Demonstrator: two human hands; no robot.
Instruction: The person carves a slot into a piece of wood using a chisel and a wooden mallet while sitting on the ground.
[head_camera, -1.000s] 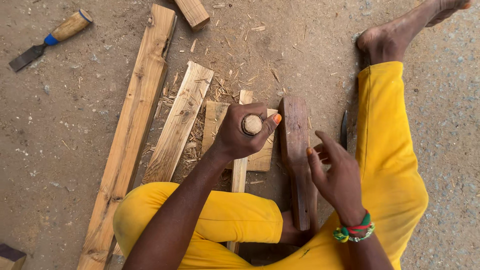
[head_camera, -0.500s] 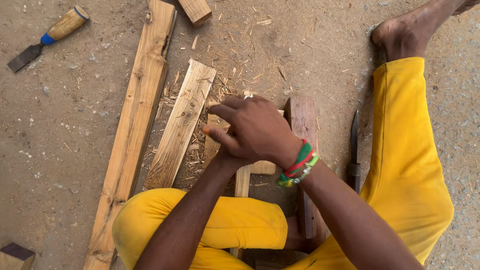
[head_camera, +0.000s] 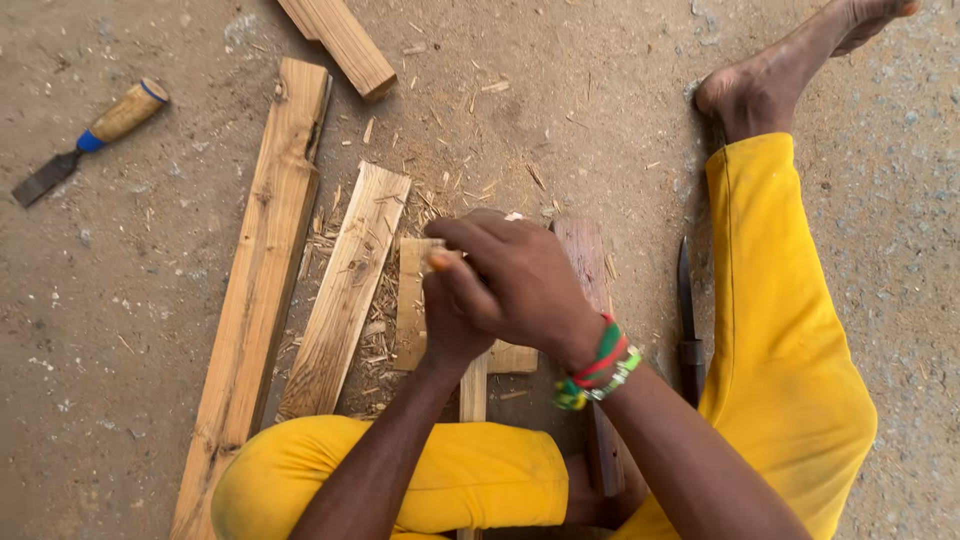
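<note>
At the centre of the frame the right hand (head_camera: 515, 275) lies folded over the left hand (head_camera: 452, 320), both closed together around something that pokes out as a small pale wooden end (head_camera: 440, 258) at the fingertips; what it is cannot be told, since the hands hide the rest. A band of red, green and white beads (head_camera: 598, 365) circles the right wrist. Directly beneath the hands sits a flat pale wood piece (head_camera: 415, 300), with a narrow strip (head_camera: 473, 385) running down from under it toward the lower edge. Just to the right of the hands a darker reddish block (head_camera: 585, 262) lies lengthwise between the legs in yellow trousers (head_camera: 790, 350). Further right, close to the trouser leg, a dark knife (head_camera: 686, 310) rests on the ground. Left of the hands lies a short rough plank (head_camera: 345, 290), and beyond it a long plank (head_camera: 255, 290); shavings are scattered between them. At the top edge is another wooden offcut (head_camera: 340, 40). In the upper left of the frame, well apart, lies a chisel (head_camera: 85, 140) with a wooden handle and blue collar. A bare foot (head_camera: 780, 70) is at the upper right.
</note>
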